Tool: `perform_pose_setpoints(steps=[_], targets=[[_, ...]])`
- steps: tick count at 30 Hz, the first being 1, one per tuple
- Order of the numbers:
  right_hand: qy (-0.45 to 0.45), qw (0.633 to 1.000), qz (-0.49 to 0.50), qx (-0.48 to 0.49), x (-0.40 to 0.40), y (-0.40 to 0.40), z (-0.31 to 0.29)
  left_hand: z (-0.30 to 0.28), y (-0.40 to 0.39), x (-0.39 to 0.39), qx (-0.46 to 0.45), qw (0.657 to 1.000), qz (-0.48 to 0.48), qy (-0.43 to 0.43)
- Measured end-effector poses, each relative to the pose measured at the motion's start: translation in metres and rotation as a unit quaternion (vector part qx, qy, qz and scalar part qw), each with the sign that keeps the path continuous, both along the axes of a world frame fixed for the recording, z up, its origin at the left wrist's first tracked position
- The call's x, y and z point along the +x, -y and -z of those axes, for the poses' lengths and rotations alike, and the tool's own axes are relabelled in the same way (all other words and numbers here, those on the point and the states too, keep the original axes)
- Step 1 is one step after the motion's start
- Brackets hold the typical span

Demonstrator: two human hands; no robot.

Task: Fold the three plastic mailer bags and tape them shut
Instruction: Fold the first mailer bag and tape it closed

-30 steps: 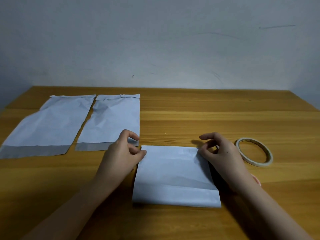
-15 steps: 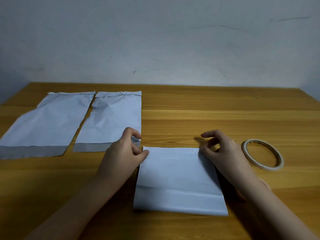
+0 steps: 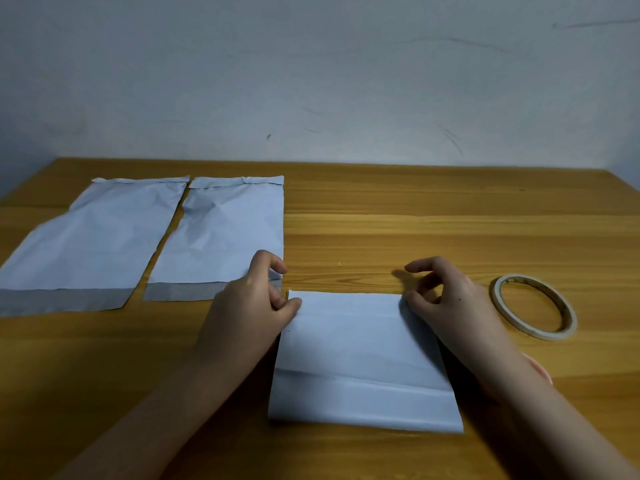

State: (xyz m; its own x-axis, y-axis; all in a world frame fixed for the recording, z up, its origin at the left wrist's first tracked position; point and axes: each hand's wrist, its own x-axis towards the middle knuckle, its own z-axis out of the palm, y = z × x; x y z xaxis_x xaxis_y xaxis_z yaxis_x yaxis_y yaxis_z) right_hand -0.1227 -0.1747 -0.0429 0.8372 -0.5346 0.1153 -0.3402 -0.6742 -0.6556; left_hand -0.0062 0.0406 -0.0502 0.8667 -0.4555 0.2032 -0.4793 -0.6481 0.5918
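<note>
Left hand [image 3: 250,306] and right hand [image 3: 450,303]: bare. No rings, no wristwatch, no gloves. Both forearms uncovered to frame edge; no sleeves visible. Nails short, unpainted.

- We see a dim, soft-lit scene with a bluish-grey cast on the wall [image 3: 329,71].
- The light seems to come from above and the left: shadows fall right of and below the right hand [image 3: 446,306] and forearm, onto the folded mailer [image 3: 363,358] and the table [image 3: 415,230].
- A small dark shadow sits beside the right fingertips.
- We note a darker band under the left hand [image 3: 252,306] and wrist.
- No glare; only a mild sheen on the wood.
- Wall corners darken, vignette-like.
- Wide-angle bend shows: the table's far edge bows and the flat mailers [image 3: 104,237] splay outward at left.
- Focus is fair and the texture slightly soft; the tape roll [image 3: 568,313] is readable.
</note>
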Motion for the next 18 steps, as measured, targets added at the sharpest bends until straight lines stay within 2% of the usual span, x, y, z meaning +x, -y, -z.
perform_pose_setpoints(steps=[18], targets=[[-0.005, 1.000, 0.004, -0.013, 0.0018, -0.0001, 0.0017, 0.0001, 0.0011, -0.0029, 0.021, 0.999, -0.001, 0.030]])
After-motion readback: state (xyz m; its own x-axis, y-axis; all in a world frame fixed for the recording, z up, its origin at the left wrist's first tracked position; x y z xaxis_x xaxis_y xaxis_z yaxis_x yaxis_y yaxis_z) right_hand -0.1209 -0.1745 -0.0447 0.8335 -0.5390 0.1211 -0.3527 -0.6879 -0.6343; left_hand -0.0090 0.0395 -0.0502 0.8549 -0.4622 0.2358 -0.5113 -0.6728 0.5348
